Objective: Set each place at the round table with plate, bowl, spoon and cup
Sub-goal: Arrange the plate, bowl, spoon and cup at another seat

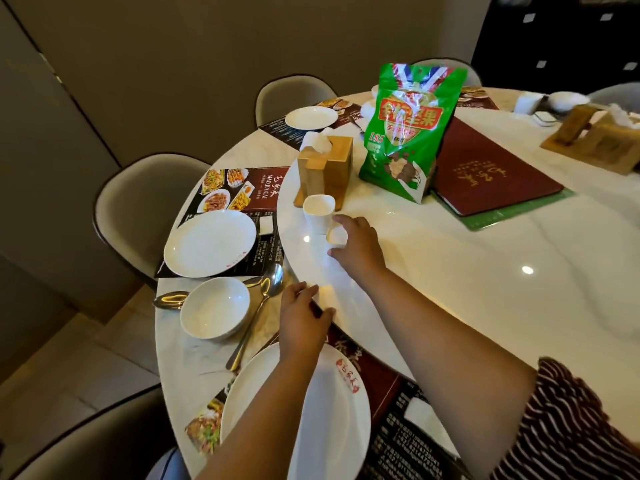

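The right hand (356, 249) reaches over the raised turntable (450, 271) on the round desk (194, 344). Its fingers (341, 220) curl round a small white object (336, 235), mostly hidden by the hand and too washed out to name. Just beyond those fingers, touching or nearly touching them, a white cup (319, 211) stands upright on the turntable. The left hand (304, 315) rests on the turntable's rim, thumb on top and fingers spread loosely, holding nothing.

Three white plates show: one plate (322, 420) under the left forearm, partly hidden by it and cut by the bottom edge; a second plate (210, 242) left of the left fingers on a menu placemat (242, 192); a third plate (310, 117) far beyond. One white bowl (214, 306) sits left of the left fingers. Two metal spoons: one spoon (258, 313) between the bowl and the left hand, another spoon (170, 299) half hidden behind the bowl.

Beyond the right fingers stand a wooden tissue box (327, 164), a green snack bag (408, 133) and a red menu book (491, 171). Crockery at the far right is blurred. A striped sleeve (571, 427) is cut off at the lower right.
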`<state>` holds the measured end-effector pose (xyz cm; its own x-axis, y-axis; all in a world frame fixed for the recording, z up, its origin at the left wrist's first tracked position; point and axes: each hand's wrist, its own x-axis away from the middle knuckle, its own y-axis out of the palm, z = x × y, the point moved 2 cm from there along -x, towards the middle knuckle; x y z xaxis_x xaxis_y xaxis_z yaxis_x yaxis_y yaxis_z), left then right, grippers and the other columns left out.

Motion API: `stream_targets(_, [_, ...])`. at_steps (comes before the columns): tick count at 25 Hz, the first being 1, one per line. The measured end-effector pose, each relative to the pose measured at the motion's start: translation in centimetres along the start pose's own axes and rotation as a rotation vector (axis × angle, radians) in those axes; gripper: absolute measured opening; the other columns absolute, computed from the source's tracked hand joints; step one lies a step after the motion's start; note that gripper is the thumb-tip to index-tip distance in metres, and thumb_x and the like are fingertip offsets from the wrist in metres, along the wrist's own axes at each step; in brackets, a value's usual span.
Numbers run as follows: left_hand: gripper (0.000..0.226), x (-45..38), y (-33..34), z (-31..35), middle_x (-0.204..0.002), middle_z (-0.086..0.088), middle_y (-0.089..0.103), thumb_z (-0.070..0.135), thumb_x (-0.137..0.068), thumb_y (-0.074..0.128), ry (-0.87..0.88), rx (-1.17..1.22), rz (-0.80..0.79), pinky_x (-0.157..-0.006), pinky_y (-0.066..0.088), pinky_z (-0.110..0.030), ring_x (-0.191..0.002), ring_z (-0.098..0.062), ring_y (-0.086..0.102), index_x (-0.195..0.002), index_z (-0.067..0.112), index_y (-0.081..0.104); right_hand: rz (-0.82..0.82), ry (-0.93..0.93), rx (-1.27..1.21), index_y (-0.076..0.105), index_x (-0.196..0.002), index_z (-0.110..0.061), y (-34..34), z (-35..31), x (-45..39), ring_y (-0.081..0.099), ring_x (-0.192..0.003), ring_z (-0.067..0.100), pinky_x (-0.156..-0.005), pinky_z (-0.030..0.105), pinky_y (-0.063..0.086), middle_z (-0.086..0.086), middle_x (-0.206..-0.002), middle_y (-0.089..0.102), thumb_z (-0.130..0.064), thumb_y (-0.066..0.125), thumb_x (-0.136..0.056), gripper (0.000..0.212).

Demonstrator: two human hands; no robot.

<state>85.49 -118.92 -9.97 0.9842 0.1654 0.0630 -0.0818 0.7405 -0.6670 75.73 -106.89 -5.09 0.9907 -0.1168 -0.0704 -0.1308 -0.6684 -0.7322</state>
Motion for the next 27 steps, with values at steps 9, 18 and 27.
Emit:
stream_targets(9, [0.036,6.2,-1.0,3.4,-0.102,-0.012,0.074,0.035,-0.099,0.045,-0.242,0.850,-0.152,-0.084,0.055,-0.033,-0.093,-0.024,0.072,-0.114,0.009,0.065,0.148,0.092,-0.587,0.057,-0.116,-0.034,-6.3,1.9,14.2,0.055,-0.107,0.015,-0.087,0.033,0.054,0.000,-0.122,0.055,-0.023,0.077,-0.076,0.046])
stream_targets(18, [0.028,17.7,-0.4,7.6,-0.112,-0.006,0.071,0.023,-0.091,0.060,0.052,0.737,-0.384,-0.085,0.058,-0.035,-0.097,-0.020,0.071,-0.119,0.023,0.064,0.187,0.225,-0.364,0.040,-0.133,-0.029,-11.9,8.3,29.8,0.056,-0.101,0.014,-0.074,0.021,0.048,-0.003,-0.118,0.054,-0.022,0.081,-0.070,0.076])
stream_targets(27, [0.046,20.5,3.9,7.4,-0.100,0.002,0.073,0.003,-0.091,0.041,0.186,0.340,-0.525,-0.090,0.055,-0.045,-0.094,-0.018,0.070,-0.130,0.023,0.052,0.242,0.365,-0.368,0.047,-0.126,-0.015,-11.0,13.8,34.3,0.052,-0.107,0.014,-0.077,0.020,0.043,0.001,-0.118,0.055,-0.007,0.080,-0.065,0.069])
